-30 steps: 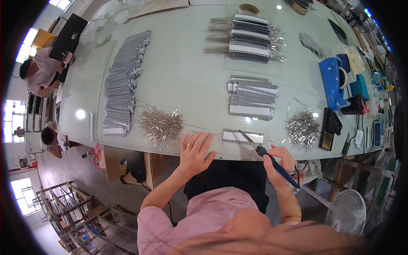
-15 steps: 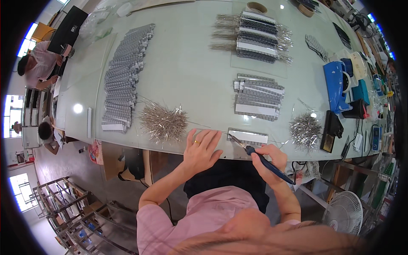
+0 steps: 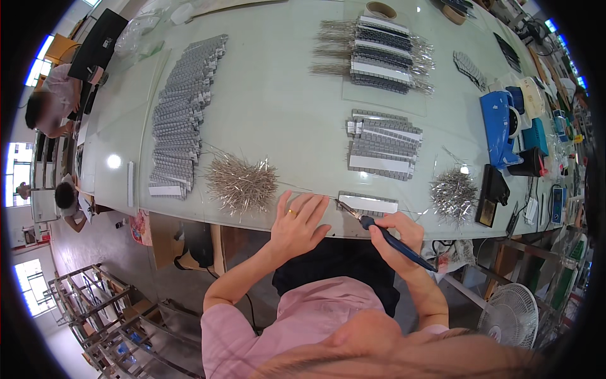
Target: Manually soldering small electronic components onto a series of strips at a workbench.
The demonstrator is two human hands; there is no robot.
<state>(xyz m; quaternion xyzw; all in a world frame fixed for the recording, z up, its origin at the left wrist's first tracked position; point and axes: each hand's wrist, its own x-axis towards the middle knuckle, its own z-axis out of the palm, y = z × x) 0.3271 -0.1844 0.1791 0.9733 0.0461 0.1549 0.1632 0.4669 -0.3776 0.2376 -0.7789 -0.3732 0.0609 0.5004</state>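
In my right hand [image 3: 403,235] is a soldering iron [image 3: 398,244] with a dark blue handle, gripped like a pen. Its metal tip rests at the left end of a grey segmented strip with a white face [image 3: 369,203], lying near the table's front edge. My left hand [image 3: 300,221] lies on the table just left of that end, fingers stretched out and fingertips close to the iron's tip. A thin wire runs by these fingertips; whether they press on it I cannot tell. Left of this hand lies a heap of short silvery wire pieces [image 3: 242,183].
A second wire heap [image 3: 454,194] lies to the right. Beyond the strip are stacked similar strips [image 3: 382,165] and wired bundles [image 3: 381,68]. A long row of grey strips [image 3: 178,126] runs along the left. A blue tape dispenser [image 3: 497,126] and black stand [image 3: 492,196] sit right.
The soldering iron's tip has shifted slightly left and nearer to me, with my right hand following. My left hand stays almost in place. A person at the far left has leaned forward.
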